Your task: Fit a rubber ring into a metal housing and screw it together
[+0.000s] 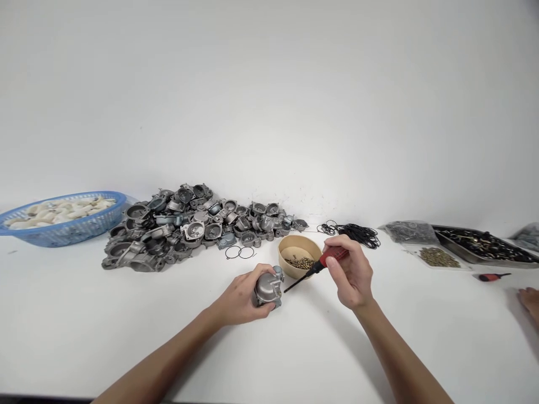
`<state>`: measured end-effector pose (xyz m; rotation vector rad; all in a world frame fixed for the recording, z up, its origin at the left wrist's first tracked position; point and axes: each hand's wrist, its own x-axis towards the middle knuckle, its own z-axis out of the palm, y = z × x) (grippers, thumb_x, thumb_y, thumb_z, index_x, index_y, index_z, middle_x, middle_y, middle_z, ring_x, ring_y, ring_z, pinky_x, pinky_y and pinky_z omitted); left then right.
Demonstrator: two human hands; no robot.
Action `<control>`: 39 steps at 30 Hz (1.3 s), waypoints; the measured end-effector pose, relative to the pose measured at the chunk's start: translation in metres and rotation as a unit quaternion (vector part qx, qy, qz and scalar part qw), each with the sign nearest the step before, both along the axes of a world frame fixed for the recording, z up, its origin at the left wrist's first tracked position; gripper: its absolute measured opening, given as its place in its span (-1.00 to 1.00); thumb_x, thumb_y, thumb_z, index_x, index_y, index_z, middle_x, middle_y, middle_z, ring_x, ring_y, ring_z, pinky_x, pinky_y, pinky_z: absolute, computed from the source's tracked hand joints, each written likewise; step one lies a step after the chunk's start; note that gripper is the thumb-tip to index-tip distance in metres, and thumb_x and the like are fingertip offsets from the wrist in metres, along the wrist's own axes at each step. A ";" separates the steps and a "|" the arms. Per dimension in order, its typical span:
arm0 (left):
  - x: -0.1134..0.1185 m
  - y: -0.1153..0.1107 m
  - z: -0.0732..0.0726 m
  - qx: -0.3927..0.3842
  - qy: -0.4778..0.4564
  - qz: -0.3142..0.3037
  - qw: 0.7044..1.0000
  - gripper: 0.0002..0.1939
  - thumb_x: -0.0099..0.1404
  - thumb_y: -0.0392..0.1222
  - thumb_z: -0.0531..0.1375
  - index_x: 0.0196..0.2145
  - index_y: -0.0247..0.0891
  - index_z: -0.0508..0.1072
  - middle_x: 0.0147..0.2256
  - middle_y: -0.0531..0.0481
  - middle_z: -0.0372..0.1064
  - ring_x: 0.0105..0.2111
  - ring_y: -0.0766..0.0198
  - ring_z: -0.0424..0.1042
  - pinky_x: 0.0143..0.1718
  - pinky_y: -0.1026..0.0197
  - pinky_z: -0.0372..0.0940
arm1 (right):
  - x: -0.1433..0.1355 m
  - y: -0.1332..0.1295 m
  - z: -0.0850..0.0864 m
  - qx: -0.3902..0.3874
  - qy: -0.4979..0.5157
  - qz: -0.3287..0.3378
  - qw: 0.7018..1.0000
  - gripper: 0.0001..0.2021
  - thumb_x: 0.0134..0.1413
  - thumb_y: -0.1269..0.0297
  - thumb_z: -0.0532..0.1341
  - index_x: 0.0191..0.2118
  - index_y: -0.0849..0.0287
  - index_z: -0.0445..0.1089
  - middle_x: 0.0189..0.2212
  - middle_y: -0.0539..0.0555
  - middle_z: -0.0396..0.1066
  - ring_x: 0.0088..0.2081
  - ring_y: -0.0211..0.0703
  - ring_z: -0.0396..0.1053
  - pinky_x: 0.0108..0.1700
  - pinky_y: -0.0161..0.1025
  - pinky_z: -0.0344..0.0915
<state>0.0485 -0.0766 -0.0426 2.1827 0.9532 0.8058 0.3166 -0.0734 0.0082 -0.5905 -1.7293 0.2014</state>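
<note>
Head view: a metal part (268,287) is gripped by left fingers (263,311), seemingly steadied for the screwdriver (323,261) in right fingers (342,243).

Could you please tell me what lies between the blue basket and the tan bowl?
The head view shows a heap of grey metal parts and two thin black rings there.

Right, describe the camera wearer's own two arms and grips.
The left grip and right grip are bare human hands, with no glove or ring to be seen. The left forearm and right forearm are bare too: no sleeve, watch or bracelet shows.
</note>
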 end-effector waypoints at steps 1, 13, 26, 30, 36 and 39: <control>-0.001 0.000 -0.001 -0.007 -0.004 -0.004 1.000 -0.43 0.16 -0.24 0.31 0.07 -0.04 0.19 -0.13 0.13 0.40 -0.25 0.26 0.40 -0.17 0.25 0.23 | 0.000 0.000 0.000 -0.008 -0.005 0.000 1.000 -0.76 0.33 0.29 0.08 0.07 0.05 0.29 -0.27 0.12 0.29 -0.32 -0.08 0.29 -0.33 -0.11 0.30; 0.003 0.012 -0.021 -0.168 -0.164 -0.022 0.972 -0.42 0.14 -0.15 0.40 0.10 -0.17 0.37 -0.01 -0.08 0.38 -0.18 0.19 0.44 -0.28 0.24 0.41 | 0.006 0.009 -0.007 -0.060 0.037 -0.014 0.997 -0.75 0.33 0.29 0.13 0.08 0.06 0.29 -0.26 0.09 0.30 -0.34 -0.15 0.29 -0.37 -0.21 0.30; -0.011 0.012 -0.007 0.058 0.007 0.069 0.996 -0.46 0.04 -0.20 0.32 0.04 -0.09 0.47 0.00 0.01 0.46 -0.04 0.10 0.44 -0.15 0.22 0.43 | -0.006 0.016 -0.013 -0.175 0.077 -0.047 0.980 -0.81 0.29 0.19 0.15 -0.04 0.10 0.30 -0.37 0.02 0.23 -0.43 -0.20 0.24 -0.42 -0.25 0.31; -0.009 0.013 -0.008 0.050 0.007 0.056 0.997 -0.45 0.03 -0.20 0.32 0.04 -0.10 0.47 0.01 0.01 0.45 -0.02 0.08 0.43 -0.14 0.22 0.43 | -0.012 0.019 -0.016 -0.214 0.082 -0.040 0.973 -0.81 0.27 0.16 0.15 -0.07 0.09 0.29 -0.39 0.00 0.21 -0.46 -0.20 0.24 -0.45 -0.26 0.33; -0.007 0.011 -0.006 0.050 0.002 0.035 0.998 -0.45 0.04 -0.25 0.31 0.04 -0.08 0.46 -0.01 0.03 0.46 -0.05 0.12 0.43 -0.08 0.21 0.41 | -0.012 0.022 -0.021 -0.249 0.080 -0.008 0.965 -0.81 0.27 0.17 0.15 -0.05 0.08 0.27 -0.41 -0.04 0.20 -0.50 -0.22 0.27 -0.47 -0.26 0.35; -0.006 0.011 -0.007 0.044 -0.003 0.031 0.999 -0.44 0.04 -0.26 0.32 0.04 -0.08 0.45 -0.01 0.03 0.45 -0.04 0.13 0.43 -0.07 0.21 0.41 | -0.012 0.023 -0.022 -0.249 0.070 -0.005 0.966 -0.80 0.27 0.17 0.16 -0.05 0.09 0.28 -0.43 -0.04 0.20 -0.48 -0.20 0.28 -0.44 -0.24 0.37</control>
